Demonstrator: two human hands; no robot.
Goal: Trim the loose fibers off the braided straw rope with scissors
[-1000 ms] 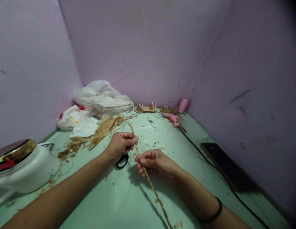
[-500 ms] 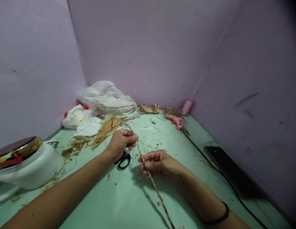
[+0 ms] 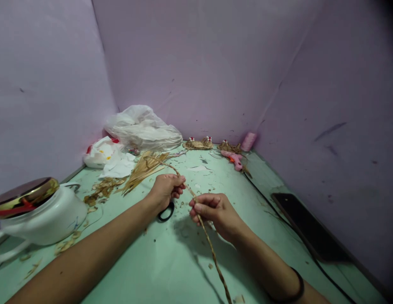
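Note:
A long twisted fibre cord (image 3: 212, 252) runs from the dried strips at the back down to the bottom edge of the view. Near its upper part, my left hand (image 3: 170, 188) pinches it between thumb and fingers. My right hand (image 3: 212, 210) grips the same cord a little lower and to the right, and a short stretch shows between the hands. Black-handled scissors (image 3: 166, 212) lie on the green table (image 3: 146, 270), partly hidden under my left hand. Behind that hand is a bundle of flat dried strips (image 3: 142, 171).
At the left stands a white pot (image 3: 57, 217) with a round lidded item on it. A plastic bag (image 3: 144, 128), woven pieces (image 3: 199, 144), a pink glue gun (image 3: 234, 159) and a pink spool (image 3: 248, 141) sit at the back. A dark phone (image 3: 310, 228) and a cable lie right.
My right hand has moved slightly up and right along the cord. My left hand has shifted a little right and covers more of the scissors.

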